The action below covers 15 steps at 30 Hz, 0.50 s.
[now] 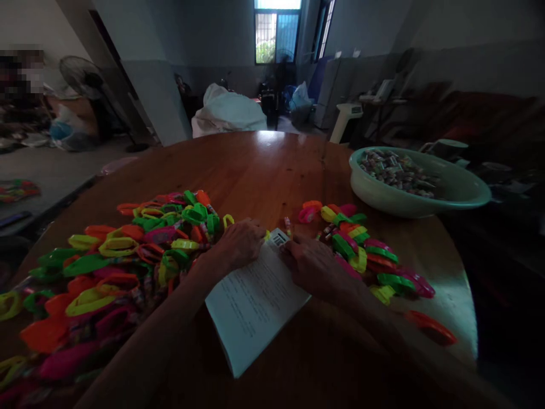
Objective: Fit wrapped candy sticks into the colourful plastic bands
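A thick stack of printed paper [255, 318] lies aslant on the table in front of me. At its far end is a small white label with a black barcode [279, 237]. My right hand [313, 264] is closed over the stack's right side, its fingertips at the label's edge. My left hand [242, 243] is closed at the stack's upper left, and a bit of yellow shows by its fingertips; what it grips is hidden. Bright plastic loop-shaped toys [119, 247] are heaped left of my left hand. More such toys [357, 258] lie beyond my right hand.
A pale green basin [395, 201] with many small wrapped pieces stands at the round wooden table's [264, 165] right edge. Behind the table are a big white sack [230, 111] and a standing fan [80, 71]. A person is at the far left.
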Each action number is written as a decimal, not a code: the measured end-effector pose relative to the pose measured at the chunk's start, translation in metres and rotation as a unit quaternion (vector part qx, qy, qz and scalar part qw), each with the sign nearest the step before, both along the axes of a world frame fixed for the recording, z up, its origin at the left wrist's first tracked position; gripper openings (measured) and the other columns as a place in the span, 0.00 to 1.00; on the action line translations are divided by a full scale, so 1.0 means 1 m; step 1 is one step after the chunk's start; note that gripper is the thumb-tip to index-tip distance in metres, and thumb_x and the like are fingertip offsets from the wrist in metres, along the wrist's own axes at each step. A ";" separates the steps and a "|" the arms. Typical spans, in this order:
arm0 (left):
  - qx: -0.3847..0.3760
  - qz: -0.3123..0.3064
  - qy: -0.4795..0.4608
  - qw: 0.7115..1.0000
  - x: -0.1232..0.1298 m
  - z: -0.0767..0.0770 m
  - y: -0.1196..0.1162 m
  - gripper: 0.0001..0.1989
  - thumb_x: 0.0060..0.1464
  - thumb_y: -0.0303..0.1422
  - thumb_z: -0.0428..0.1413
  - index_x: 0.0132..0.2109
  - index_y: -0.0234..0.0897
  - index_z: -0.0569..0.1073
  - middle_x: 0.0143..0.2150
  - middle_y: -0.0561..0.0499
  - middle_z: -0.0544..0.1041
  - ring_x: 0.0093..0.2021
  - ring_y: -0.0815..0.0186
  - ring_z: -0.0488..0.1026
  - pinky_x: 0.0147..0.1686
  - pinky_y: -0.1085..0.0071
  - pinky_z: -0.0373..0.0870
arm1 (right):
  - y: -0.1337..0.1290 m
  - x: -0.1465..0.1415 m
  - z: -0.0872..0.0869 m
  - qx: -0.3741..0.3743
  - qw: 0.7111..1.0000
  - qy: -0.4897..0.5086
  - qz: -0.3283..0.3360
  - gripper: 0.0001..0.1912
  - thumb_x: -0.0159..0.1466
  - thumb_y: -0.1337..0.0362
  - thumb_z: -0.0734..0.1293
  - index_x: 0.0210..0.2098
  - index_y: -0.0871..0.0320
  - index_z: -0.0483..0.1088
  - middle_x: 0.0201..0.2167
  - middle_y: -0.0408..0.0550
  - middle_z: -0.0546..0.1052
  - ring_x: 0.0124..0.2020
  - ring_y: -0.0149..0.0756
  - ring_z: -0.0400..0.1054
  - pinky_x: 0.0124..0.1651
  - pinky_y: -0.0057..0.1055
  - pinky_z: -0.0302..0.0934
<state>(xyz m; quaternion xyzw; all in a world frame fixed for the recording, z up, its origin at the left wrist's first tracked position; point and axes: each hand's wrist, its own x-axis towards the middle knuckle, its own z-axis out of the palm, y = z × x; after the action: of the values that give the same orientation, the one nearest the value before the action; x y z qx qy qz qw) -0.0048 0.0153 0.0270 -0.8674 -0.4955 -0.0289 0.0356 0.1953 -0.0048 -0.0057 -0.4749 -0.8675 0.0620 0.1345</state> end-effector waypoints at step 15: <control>-0.012 0.004 -0.024 1.000 -0.003 -0.002 0.002 0.10 0.59 0.28 0.48 0.33 0.36 0.73 0.37 0.47 0.75 0.40 0.60 0.72 0.36 0.66 0.63 | 0.032 -0.009 -0.011 0.041 0.988 0.101 0.111 0.11 0.70 0.67 0.58 0.34 0.62 0.68 0.33 0.49 0.70 0.33 0.33 0.62 0.38 0.31 0.51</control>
<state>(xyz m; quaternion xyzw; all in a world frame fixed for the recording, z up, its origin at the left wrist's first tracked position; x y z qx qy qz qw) -0.0076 0.0169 0.0254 -0.8651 -0.4996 -0.0436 0.0128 0.1864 0.0271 -0.0164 -0.3610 -0.8987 0.0887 0.2329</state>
